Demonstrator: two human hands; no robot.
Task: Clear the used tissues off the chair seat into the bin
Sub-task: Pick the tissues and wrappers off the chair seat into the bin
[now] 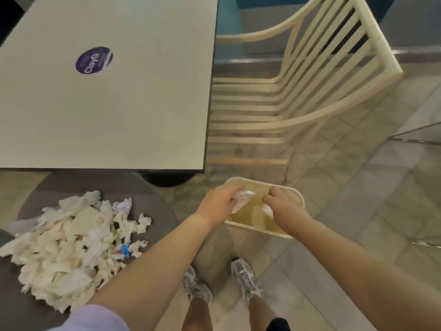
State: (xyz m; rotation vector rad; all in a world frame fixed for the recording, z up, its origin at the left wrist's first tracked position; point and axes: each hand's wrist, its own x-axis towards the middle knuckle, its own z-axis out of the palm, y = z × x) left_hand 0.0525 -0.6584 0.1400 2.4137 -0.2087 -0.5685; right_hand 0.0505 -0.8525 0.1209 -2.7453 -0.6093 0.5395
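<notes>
A: From the head view, where do things stand?

B: Both hands are over the bin (pixel 287 187), which sits on the tiled floor (pixel 358 187) just in front of the person's shoes (pixel 245 278). The left hand (pixel 219 201) has its fingers curled round a spotted tissue (pixel 242 199). The right hand (pixel 281 201) is curled too, with a scrap of white tissue (pixel 267 209) showing under it.

A: And the rest of the tissues?

B: A big heap (pixel 71 244) lies on the grey chair seat (pixel 148 187) at the left, beside the table (pixel 107 103). Most of the job looks undone.

A: How should the drop go?

B: I'd say open the fingers fully while the hands are inside the rim, low, so the light paper falls straight in and doesn't drift onto the floor. Check nothing clings to the palms.

A: Any risk?

B: The heap reaches close to the seat's edge, so careless grabbing could knock pieces off. The slatted chair (pixel 310 80) beyond is well apart and no trouble.
</notes>
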